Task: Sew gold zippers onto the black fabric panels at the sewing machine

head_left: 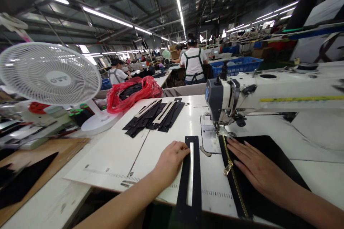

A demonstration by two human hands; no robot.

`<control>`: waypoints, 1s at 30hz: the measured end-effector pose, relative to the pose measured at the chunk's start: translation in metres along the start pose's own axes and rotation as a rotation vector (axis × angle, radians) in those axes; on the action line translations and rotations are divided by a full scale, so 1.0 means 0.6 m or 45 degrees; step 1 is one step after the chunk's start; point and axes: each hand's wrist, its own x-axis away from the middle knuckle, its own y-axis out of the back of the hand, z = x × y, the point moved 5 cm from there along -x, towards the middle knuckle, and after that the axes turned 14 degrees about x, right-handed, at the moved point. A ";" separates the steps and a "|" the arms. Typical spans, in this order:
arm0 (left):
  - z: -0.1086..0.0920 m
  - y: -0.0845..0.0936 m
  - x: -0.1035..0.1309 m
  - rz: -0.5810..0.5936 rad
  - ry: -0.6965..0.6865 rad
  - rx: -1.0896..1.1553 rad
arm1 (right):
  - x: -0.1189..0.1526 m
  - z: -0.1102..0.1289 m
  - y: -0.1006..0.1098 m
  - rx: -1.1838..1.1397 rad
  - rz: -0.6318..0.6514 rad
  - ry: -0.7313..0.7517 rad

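A long black strip [180,189] with a narrow slot down its middle lies at the table's front edge. My left hand [173,157] is closed on its left side, fingertips near the slot. Black fabric [263,146] with a gold zipper [234,179] along its left edge lies to the right, its top by the sewing machine's presser foot [219,128]. My right hand [252,162] rests flat on this fabric, fingers spread just right of the zipper. The gold zipper pull [228,168] hangs left of my fingertips.
Stacked black slotted pieces [169,116] lie on the white table [107,161], with a red plastic bag [134,91] behind. A white fan [59,78] stands left. The white sewing machine [268,89] spans the right. Beyond, a blue basket [236,66] and people [194,61] at other tables.
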 end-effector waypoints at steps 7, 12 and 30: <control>-0.067 -0.036 -0.052 -0.221 -0.380 0.043 | 0.002 0.022 0.016 -0.026 -0.005 0.001; -0.084 -0.097 -0.092 -0.055 -0.390 0.036 | 0.004 0.022 0.015 -0.021 -0.021 0.023; -0.054 -0.115 -0.080 0.176 -0.347 0.014 | -0.002 0.037 0.006 -0.115 -0.023 -0.054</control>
